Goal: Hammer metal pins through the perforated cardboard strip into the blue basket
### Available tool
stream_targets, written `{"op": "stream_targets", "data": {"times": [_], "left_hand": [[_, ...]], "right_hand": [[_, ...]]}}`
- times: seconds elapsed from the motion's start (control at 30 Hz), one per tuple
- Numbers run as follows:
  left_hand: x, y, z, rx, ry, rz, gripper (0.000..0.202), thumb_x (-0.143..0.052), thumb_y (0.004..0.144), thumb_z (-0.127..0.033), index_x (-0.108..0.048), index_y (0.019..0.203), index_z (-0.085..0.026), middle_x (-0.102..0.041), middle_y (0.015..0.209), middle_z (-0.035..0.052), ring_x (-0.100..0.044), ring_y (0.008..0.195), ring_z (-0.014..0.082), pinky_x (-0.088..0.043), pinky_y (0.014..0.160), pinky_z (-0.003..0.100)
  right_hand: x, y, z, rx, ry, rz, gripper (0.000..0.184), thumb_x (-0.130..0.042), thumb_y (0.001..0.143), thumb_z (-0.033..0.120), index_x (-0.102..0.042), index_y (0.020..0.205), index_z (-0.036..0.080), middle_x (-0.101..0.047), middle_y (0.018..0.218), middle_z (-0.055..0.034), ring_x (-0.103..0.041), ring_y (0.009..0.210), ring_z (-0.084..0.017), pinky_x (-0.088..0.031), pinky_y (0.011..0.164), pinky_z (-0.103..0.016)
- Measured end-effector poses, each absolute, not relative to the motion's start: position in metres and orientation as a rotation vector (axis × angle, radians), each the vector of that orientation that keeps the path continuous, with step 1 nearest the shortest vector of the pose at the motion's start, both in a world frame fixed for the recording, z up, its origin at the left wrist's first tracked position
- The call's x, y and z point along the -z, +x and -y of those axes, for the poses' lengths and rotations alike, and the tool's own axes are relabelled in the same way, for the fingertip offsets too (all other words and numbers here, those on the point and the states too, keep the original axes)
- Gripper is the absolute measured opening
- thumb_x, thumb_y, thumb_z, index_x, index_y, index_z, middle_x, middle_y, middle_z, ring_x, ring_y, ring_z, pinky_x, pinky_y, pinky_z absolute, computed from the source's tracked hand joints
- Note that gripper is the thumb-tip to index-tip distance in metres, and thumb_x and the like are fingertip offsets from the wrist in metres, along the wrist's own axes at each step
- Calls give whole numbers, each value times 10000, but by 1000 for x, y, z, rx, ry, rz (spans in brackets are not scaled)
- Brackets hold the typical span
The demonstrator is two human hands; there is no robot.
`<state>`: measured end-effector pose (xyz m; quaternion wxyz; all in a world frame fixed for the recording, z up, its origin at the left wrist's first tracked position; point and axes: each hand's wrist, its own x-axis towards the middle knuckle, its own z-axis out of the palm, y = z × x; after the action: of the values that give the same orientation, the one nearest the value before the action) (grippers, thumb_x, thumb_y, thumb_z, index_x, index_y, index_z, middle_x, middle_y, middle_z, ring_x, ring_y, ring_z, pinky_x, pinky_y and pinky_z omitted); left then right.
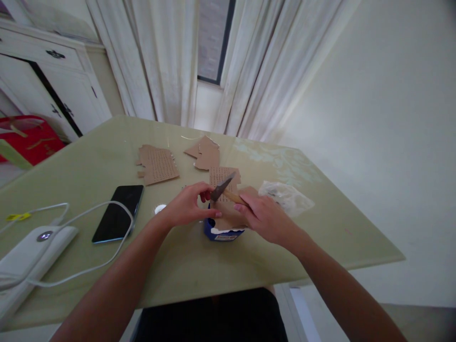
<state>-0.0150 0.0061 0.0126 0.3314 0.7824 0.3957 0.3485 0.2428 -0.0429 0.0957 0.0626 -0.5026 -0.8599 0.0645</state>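
1. A white rounded plastic power pack [35,247] with a white cable [107,213] lies nearest, far left of the small blue box [223,233].
2. A flat black phone [119,213] lies left of the box.
3. A perforated brown cardboard sheet [158,165] lies behind the box, to its left.
4. The left hand [187,206], just left of the box, pinches the brown cardboard piece [230,219] on the box top.
5. The right hand [265,218], just right of the box, is clenched around a wooden-handled grey metal tool [223,186], which hangs above the box.
6. A crumpled clear plastic bag [287,195] lies right of the box.
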Motion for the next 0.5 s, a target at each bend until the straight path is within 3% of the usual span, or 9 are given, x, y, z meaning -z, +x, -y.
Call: {"op": "stream_targets", "data": {"times": [0.2, 0.33, 0.4, 0.5], "left_hand": [[-8, -16, -6, -885, 2038, -1063, 612, -919, 733, -626, -749, 1156, -218, -697, 938, 8, -636, 834, 192, -488, 760, 323], [-10, -17, -5, -808, 1990, -1105, 708, -909, 736, -654, -742, 1288, -244, -698, 940, 7, -655, 844, 201, -494, 779, 337], [-11, -16, -5, -799, 1955, -1093, 715, -907, 744, -642, -736, 1312, -244, -713, 977, 19, -661, 870, 205, -499, 777, 334], [-13, -17, -4, -786, 1908, -1089, 736, -899, 754, -630, -715, 1350, -239, -722, 1006, 31, -658, 876, 206, -503, 749, 325]], "right_hand": [[-94, 251, 37, -356, -1424, 2443, 267, -524, 1111, 362, -571, 890, 220, -623, 754, -19, -564, 689, -190, -311, 664, -323], [-86, 263, 17, -770, -1387, 1929, 379, -548, 1072, 532, -488, 824, 251, -510, 630, 45, -470, 536, -141, -323, 548, -284], [-71, 265, 3, -1022, -1336, 1657, 415, -629, 998, 624, -470, 857, 268, -452, 583, 87, -364, 439, -114, -275, 458, -264], [-44, 264, -17, -1135, -1306, 1456, 548, -865, 784, 624, -453, 889, 279, -399, 567, 127, -314, 427, -98, -252, 422, -246]]}}
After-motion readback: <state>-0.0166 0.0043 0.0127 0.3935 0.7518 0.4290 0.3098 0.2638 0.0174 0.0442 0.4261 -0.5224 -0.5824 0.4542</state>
